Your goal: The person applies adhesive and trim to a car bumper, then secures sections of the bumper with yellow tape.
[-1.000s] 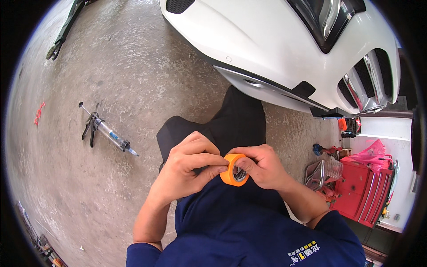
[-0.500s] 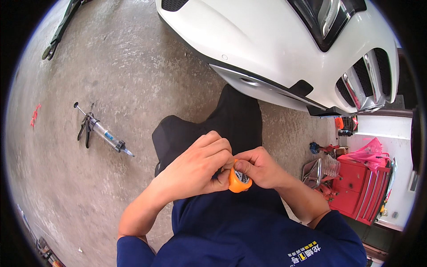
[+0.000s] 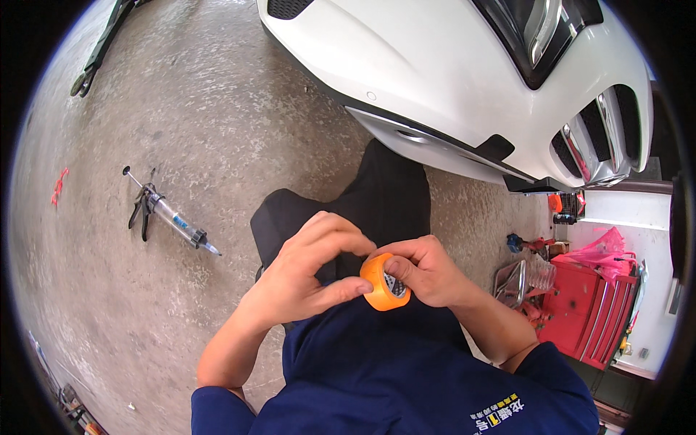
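Observation:
My right hand [image 3: 420, 272] grips an orange roll of tape [image 3: 378, 283] over my lap, thumb pressed at the roll's inner ring. My left hand [image 3: 312, 272] is just left of the roll, its fingers curved above it and apart from the thumb, whose tip rests at the roll's side. My legs [image 3: 391, 203] are in dark trousers, bent beneath a navy shirt. A caulking gun [image 3: 170, 216] with a clear barrel and black handle lies on the floor to the left.
A white car front [image 3: 428, 72] overhangs my knees. A red tool cabinet [image 3: 580, 312] with pink plastic [image 3: 609, 250] stands at right beside a metal frame [image 3: 511, 283]. A dark metal arm [image 3: 101, 54] lies at upper left, red scraps [image 3: 59, 187] at far left.
My left hand's thumb and fingers have spread from their bunched position on the roll half a second ago. The roll has shifted slightly and stays in my right hand.

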Available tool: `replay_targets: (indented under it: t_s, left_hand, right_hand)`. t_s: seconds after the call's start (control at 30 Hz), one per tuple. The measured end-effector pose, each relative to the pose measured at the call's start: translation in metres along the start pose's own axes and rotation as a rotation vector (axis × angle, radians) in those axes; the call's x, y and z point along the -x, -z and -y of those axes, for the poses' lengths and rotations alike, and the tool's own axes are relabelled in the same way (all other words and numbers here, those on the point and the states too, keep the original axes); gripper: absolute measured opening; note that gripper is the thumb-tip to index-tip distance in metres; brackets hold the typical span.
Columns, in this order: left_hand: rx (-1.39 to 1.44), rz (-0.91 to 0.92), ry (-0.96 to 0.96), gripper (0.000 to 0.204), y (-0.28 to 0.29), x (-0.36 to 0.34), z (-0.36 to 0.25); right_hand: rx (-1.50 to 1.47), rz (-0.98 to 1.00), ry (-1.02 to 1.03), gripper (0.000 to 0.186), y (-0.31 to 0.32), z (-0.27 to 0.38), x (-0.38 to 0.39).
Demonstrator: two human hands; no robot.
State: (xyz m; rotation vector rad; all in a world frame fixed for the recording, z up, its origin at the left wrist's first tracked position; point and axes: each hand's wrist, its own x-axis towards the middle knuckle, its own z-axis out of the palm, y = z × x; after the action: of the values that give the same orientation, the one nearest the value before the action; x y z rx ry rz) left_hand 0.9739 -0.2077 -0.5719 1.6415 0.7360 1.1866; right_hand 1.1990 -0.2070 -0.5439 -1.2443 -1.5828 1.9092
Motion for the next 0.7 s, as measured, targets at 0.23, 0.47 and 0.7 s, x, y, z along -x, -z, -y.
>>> replay_targets:
  t_s: [0.23, 0.47, 0.7]
  left_hand:
    - [-0.070, 0.035, 0.074, 0.012, 0.002, 0.003, -0.003]
    - [-0.304, 0.074, -0.047, 0.020, -0.001, -0.013, -0.005]
    - [-0.228, 0.112, -0.162, 0.022, -0.004, -0.013, 0.003]
  right_hand:
    - [0.093, 0.003, -0.028, 0.029, 0.003, 0.002, -0.002]
    - [0.127, 0.000, -0.089, 0.026, 0.001, 0.006, -0.002]
    - [0.058, -0.003, -0.045, 0.028, -0.001, 0.002, -0.002]
